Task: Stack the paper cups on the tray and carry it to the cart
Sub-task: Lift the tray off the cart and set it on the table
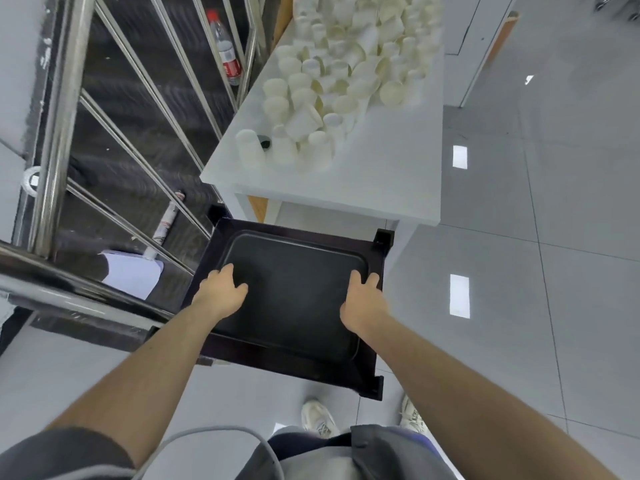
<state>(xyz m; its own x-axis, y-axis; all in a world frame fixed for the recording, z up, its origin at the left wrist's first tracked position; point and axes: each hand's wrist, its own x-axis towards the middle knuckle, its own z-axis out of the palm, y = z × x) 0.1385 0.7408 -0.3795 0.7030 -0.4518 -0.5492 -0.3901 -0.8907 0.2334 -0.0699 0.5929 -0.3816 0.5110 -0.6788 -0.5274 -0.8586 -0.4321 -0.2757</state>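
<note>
Head view, looking steeply down: a black tray (pixel 294 292), rectangular with rounded corners and a shallow raised rim, lies on the top shelf of a dark cart (pixel 367 372) directly in front of the person; no cups are on it. The left hand (pixel 220 292) rests at the tray's left rim with fingers curled over the edge, and the right hand (pixel 362 301) is set likewise at the right rim, thumb inside; each grip appears closed on the rim, though the fingertips beneath the edge are hidden. The paper cups (pixel 332 84), white and cream, lie in a loose heap on the white worktop (pixel 363 174) just beyond the cart, some upright, some inverted, some on their sides; the far end of the heap is cut off by the frame's top edge. A small dark object among the nearest cups is too small to identify. A steel railing (pixel 65 109) stands to the left, blurred, with a plastic bottle (pixel 227 50) behind it. The cart's lower parts are hidden below its top shelf. The person's shoes (pixel 318 419) show on the grey tiled floor (pixel 571 237).
</note>
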